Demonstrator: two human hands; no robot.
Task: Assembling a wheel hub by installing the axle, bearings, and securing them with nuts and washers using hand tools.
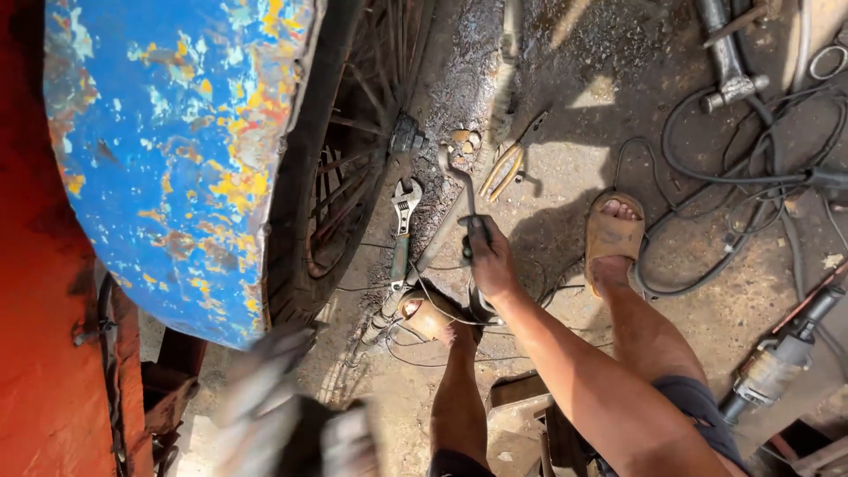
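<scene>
**Spanner gripped low, head pointing up toward the wheel hub**

The right hand (488,261) was closed around the lower shaft of a slim grey metal spanner (461,181), fingers wrapped tight with the thumb laid along the handle. The spanner's long axis ran nearly straight away from the person, from the fist up the picture to its ring-shaped head, which lay just beside the dark metal hub nut (406,137) of the rusty spoked wheel (340,190), a little to its right; whether they touched could not be told. The right forearm stretched diagonally from the lower right, wrist straight, above the sandalled feet.

The left hand (291,415) was only a grey blur at the bottom edge, well apart from the spanner; its fingers could not be made out.

A silver adjustable wrench (404,212) lay on the dirty concrete ground (565,150) left of the spanner, roughly parallel to it. Yellow-handled pliers (505,168) lay to the right, near the spanner's head.
</scene>
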